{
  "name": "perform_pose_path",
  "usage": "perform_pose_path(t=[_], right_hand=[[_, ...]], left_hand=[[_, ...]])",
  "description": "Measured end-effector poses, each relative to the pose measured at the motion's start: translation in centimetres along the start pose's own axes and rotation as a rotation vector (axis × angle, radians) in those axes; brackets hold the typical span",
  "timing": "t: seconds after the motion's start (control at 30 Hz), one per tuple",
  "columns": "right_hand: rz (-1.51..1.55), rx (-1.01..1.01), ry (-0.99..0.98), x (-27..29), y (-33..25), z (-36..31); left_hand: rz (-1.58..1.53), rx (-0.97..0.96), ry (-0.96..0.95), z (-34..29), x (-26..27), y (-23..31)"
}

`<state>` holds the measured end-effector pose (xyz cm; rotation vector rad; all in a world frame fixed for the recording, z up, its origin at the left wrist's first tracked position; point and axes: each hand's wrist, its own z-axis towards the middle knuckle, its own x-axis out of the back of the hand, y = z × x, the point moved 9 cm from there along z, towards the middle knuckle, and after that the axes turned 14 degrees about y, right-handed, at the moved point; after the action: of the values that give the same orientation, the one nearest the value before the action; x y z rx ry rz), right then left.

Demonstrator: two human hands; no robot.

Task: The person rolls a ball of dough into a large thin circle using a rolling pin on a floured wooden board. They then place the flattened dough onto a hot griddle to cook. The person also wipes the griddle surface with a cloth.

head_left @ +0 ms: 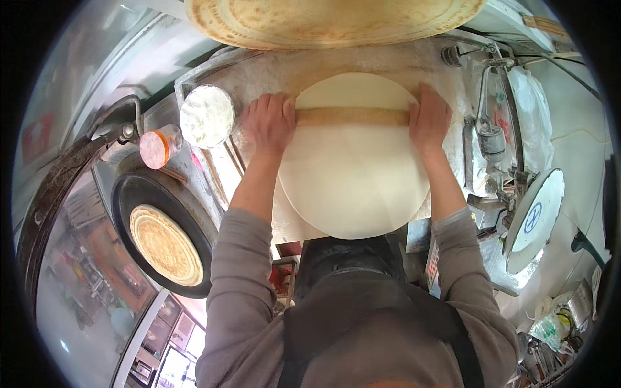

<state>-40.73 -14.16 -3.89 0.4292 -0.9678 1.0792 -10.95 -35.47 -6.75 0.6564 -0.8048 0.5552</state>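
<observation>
A large, thin round of pale dough [356, 174] lies on the floured work board [259, 77], its near edge reaching over the board's front edge. Across its far part rests a wooden rolling pin [352, 117]. My left hand [268, 121] is closed round the pin's left end, and my right hand [431, 118] is closed round the right end. Both forearms stretch forward in grey sleeves.
A browned flatbread [167, 246] sits in a black round pan [123, 200] at left. Beside the board stand a bowl of flour [207, 116] and an orange-lidded jar [158, 147]. Beyond the board is a large flatbread [336, 22]. A white plate [533, 220] stands tilted at right.
</observation>
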Motion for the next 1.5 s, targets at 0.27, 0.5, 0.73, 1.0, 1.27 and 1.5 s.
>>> perform_pose_path(t=[0.27, 0.5, 0.73, 1.0, 1.27, 1.5], right_hand=[[0.297, -0.037, -0.257, -3.7, -2.0, 6.2], [0.124, -0.071, -0.578, 0.4, -1.7, 1.9], [0.681, -0.596, -0.696, 4.5, 4.6, -8.6], [0.443, -0.255, -0.65, 16.6, 3.3, -17.5], [0.078, 0.149, 0.045, 14.1, -1.1, -16.7], [0.169, -0.175, 0.023, 2.6, 2.2, -6.0]], left_hand=[[0.117, 0.001, 0.133, 8.2, 2.3, 4.0], [-0.111, 0.551, -0.092, -8.4, 6.7, 3.7], [-0.854, 1.339, -0.473, -22.1, 9.5, 8.4], [-0.185, 0.446, 0.099, -17.1, 17.6, 5.0], [0.236, 0.068, -0.065, -20.3, 12.5, 8.9], [0.163, 0.237, 0.102, -5.7, 4.3, 1.8]])
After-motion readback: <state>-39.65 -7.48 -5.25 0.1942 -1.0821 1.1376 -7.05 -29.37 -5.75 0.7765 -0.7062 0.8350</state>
